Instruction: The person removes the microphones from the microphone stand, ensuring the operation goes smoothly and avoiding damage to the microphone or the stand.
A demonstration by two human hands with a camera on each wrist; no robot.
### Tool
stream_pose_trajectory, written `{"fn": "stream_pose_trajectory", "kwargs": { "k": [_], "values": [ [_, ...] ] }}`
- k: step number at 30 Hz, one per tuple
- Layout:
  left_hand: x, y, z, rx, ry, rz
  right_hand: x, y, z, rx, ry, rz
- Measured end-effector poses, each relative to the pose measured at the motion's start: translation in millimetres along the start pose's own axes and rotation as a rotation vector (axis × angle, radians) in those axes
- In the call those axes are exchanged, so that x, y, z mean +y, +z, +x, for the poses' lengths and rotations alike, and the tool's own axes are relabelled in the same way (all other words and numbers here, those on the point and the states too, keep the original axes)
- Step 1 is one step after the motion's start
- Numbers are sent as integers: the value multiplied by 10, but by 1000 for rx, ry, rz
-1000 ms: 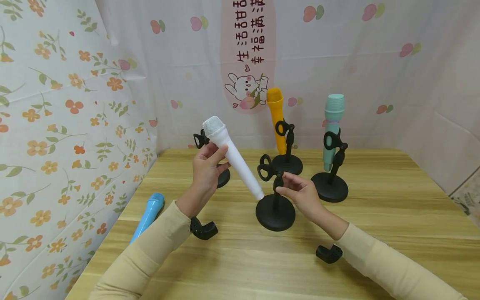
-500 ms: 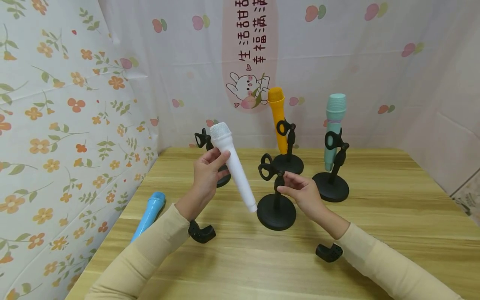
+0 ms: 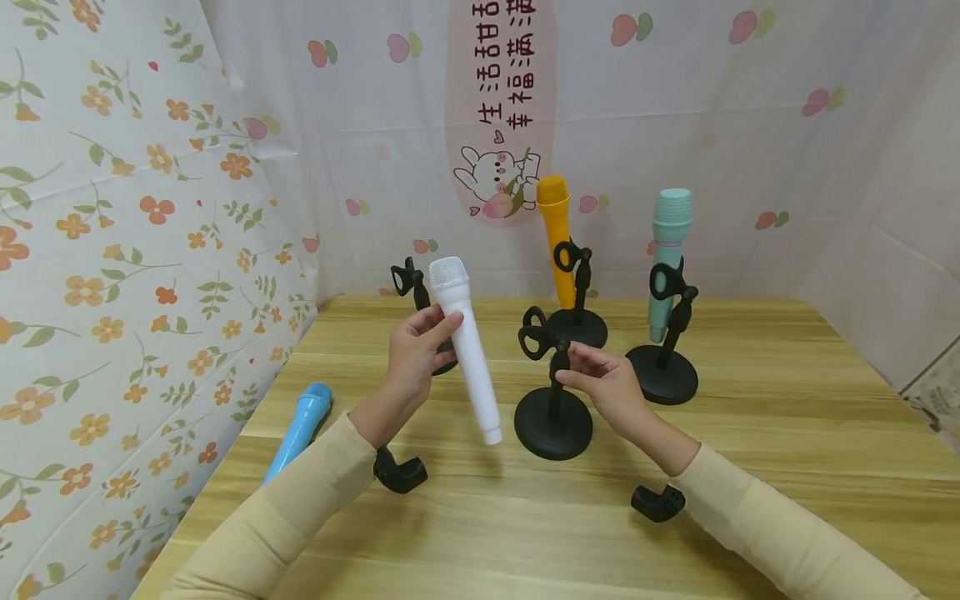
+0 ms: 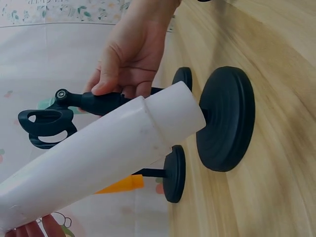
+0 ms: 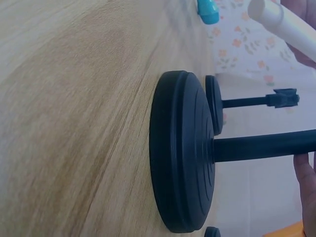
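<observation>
My left hand (image 3: 414, 354) grips a white microphone (image 3: 471, 358) around its upper body, head up and tail tilted slightly right, above the table. Just right of it stands a black microphone stand (image 3: 553, 425) with a ring clip at its top that holds nothing. My right hand (image 3: 603, 383) pinches this stand's post below the clip. In the left wrist view the white microphone's tail (image 4: 177, 108) passes in front of the stand, and the right hand's thumb and fingers lie on the post. The right wrist view has the stand's round base (image 5: 182, 153) flat on the tabletop.
An orange microphone (image 3: 557, 233) and a mint green microphone (image 3: 670, 250) sit in stands behind. Another black stand (image 3: 408, 279), its clip bare, is partly hidden behind my left hand. A blue microphone (image 3: 300, 429) lies on the wooden table (image 3: 525, 533) at left.
The white microphone has turned more upright; its head has moved right and down, its tail left and down, away from the stand. The right hand keeps its hold on the post.
</observation>
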State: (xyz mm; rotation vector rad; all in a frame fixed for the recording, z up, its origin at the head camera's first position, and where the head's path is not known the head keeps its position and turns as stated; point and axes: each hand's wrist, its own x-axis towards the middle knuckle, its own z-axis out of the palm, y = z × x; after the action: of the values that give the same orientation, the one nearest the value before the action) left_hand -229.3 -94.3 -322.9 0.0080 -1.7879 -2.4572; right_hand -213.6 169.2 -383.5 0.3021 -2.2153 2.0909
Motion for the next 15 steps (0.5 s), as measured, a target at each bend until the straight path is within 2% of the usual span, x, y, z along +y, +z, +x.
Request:
{"fn": "stream_pose_trajectory", "kwargs": {
  "k": [15],
  "values": [
    [-49, -127, -46, 7, -58, 108, -57, 10, 68, 27, -2, 23]
  ]
}}
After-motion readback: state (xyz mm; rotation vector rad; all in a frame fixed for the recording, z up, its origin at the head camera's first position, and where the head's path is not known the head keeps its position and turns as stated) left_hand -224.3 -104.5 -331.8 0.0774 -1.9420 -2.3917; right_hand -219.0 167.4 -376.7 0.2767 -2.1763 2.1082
